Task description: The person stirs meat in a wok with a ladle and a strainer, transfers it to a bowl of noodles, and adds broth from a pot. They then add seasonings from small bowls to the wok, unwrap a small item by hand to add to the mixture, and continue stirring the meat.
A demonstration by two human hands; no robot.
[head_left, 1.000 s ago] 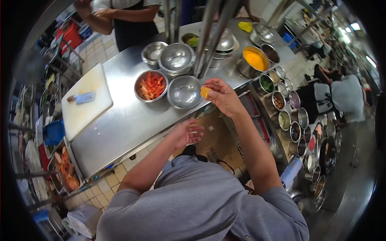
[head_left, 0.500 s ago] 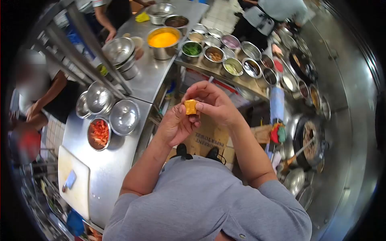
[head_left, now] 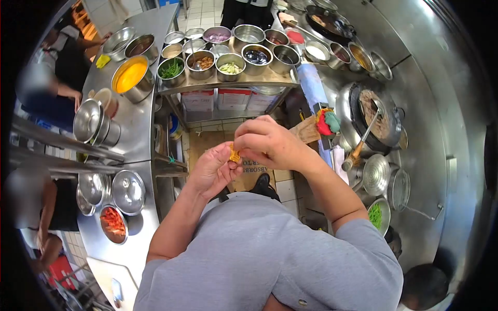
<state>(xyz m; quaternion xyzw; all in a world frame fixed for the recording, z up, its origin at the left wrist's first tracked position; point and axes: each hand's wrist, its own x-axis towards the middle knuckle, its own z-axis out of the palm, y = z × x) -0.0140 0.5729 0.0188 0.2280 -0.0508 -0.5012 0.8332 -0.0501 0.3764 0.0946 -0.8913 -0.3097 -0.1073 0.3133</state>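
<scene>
In front of my chest I hold a small stock cube [head_left: 234, 154] in a shiny yellow wrapper, with both hands on it. My left hand [head_left: 210, 168] pinches it from the left between thumb and fingers. From the right, my right hand [head_left: 272, 144] curls over it with its fingertips pressed at the wrapper, hiding part of the cube. The hands meet above the floor, over a flattened cardboard sheet [head_left: 199, 147] near my shoes.
Ahead, a shelf [head_left: 233, 85] carries several steel pots of ingredients. To the right, a ladle [head_left: 363, 136] rests in a wok [head_left: 355, 106] of food. The left counter [head_left: 142, 249] holds a pot of orange liquid [head_left: 136, 85], bowls and a cutting board [head_left: 106, 272]. People stand beyond it.
The view has swung right toward the stove, bringing more of the wok side into sight. My right fingers have closed further over the cube, now more covered and its wrapper crumpled-looking.
</scene>
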